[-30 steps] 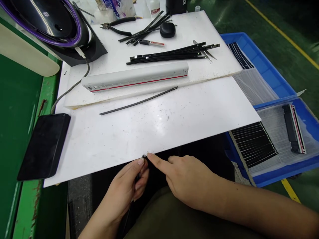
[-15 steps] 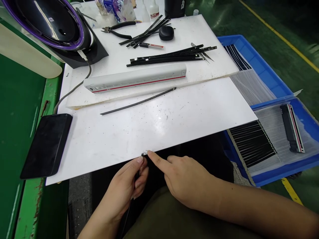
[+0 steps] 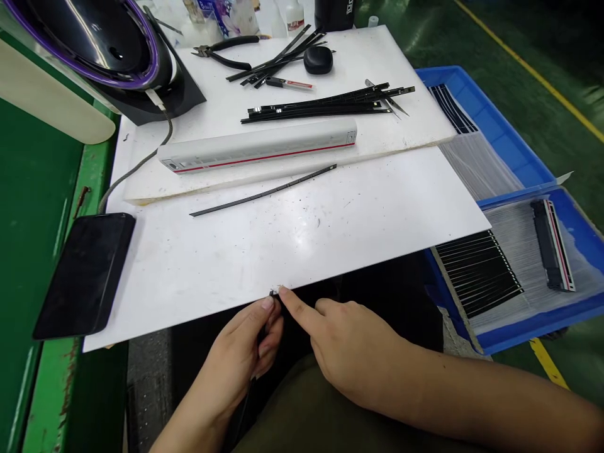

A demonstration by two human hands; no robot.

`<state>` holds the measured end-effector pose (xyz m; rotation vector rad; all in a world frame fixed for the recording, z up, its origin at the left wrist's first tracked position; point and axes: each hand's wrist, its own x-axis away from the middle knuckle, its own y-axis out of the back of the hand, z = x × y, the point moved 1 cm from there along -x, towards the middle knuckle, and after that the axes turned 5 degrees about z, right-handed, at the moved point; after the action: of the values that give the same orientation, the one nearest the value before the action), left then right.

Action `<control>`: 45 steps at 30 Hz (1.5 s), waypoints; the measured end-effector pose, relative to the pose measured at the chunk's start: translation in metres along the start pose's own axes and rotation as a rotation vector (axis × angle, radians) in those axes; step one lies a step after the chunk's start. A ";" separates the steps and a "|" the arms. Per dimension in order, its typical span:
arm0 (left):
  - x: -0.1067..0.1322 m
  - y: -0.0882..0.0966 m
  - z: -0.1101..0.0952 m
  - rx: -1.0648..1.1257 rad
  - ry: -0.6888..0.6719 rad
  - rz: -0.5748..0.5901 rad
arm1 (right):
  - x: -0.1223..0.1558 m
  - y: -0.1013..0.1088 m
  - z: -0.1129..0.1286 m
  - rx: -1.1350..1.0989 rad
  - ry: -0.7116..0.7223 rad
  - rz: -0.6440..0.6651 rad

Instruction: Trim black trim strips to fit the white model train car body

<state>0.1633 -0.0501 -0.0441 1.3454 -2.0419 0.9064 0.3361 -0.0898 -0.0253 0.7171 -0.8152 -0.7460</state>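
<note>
In the head view, the left hand (image 3: pixel 240 362) sits just below the near edge of the white tabletop (image 3: pixel 330 233). Its grip is clenched on a thin black plastic strip (image 3: pixel 273 293), pinched between thumb and fingers. The strip's top end meets the tabletop's edge, and the rest runs down past the palm toward the lap.

The right hand (image 3: pixel 352 346) is beside it and grasps nothing. Its index finger is stretched out and touches the strip's top end, while the other fingers are loosely curled.

Farther back on the tabletop lie a loose dark flat strip (image 3: pixel 264 190), a long white bar with a red line (image 3: pixel 259 148) and a bundle of black strips (image 3: pixel 325 104). A black phone (image 3: pixel 85 274) rests at the left edge, and a blue plastic tray (image 3: pixel 519 163) stands to the right.
</note>
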 end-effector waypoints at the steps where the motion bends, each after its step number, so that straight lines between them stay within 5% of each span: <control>1: 0.000 0.000 0.000 0.002 -0.002 -0.001 | 0.000 0.000 0.000 0.000 -0.008 -0.003; 17: 0.000 0.002 0.002 0.052 -0.005 0.020 | -0.003 0.002 0.004 0.094 -0.045 -0.022; 23: 0.008 0.002 -0.004 0.136 0.027 0.135 | 0.002 -0.003 -0.011 -0.117 0.009 -0.060; 28: 0.016 -0.002 -0.011 0.138 -0.030 0.157 | 0.007 0.013 -0.031 -0.263 0.066 -0.229; 33: 0.020 -0.005 -0.016 0.059 -0.099 0.100 | 0.005 0.038 -0.051 -0.065 0.232 -0.450; 37: 0.022 -0.007 -0.017 0.132 -0.089 0.121 | -0.007 0.052 -0.074 0.228 0.191 -0.624; 45: 0.029 -0.020 -0.023 0.244 -0.066 0.159 | -0.030 0.053 -0.110 0.366 0.129 -0.596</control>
<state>0.1722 -0.0550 -0.0037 1.3668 -2.1680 1.2299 0.4288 -0.0082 -0.0482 1.3563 -0.6251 -1.0799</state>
